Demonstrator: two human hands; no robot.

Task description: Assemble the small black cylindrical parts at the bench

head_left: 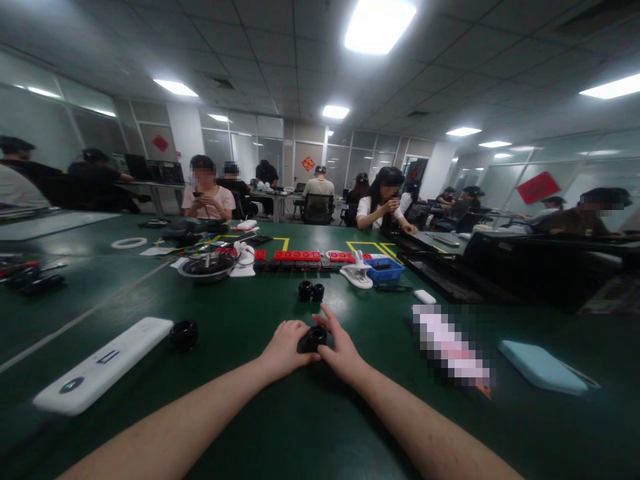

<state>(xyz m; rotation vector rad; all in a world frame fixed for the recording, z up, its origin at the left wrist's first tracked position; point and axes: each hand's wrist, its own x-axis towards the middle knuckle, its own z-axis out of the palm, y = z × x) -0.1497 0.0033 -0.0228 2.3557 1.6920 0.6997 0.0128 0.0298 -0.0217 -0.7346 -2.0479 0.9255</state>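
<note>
A glossy black round part (316, 339), its exact kind unclear, is between my two hands just above the green table (225, 433); a ring or opening shows on its upper face. My left hand (287, 347) curls round its left side, thumb along the near edge. From the right, my right hand (345, 347) has its thumb against the part, while the forefinger reaches up past its far side. Two smaller black round pieces (311, 291) stand side by side beyond my hands. Another black round piece (183, 335) lies off to the left.
Left is a long white power strip-like block (105, 367). Farther back are red-and-black trays (299, 259), a white clamp (357, 270), a blue basket (384, 268) and a bowl of cable (207, 265). A light-blue case (543, 367) lies right. Several people sit beyond.
</note>
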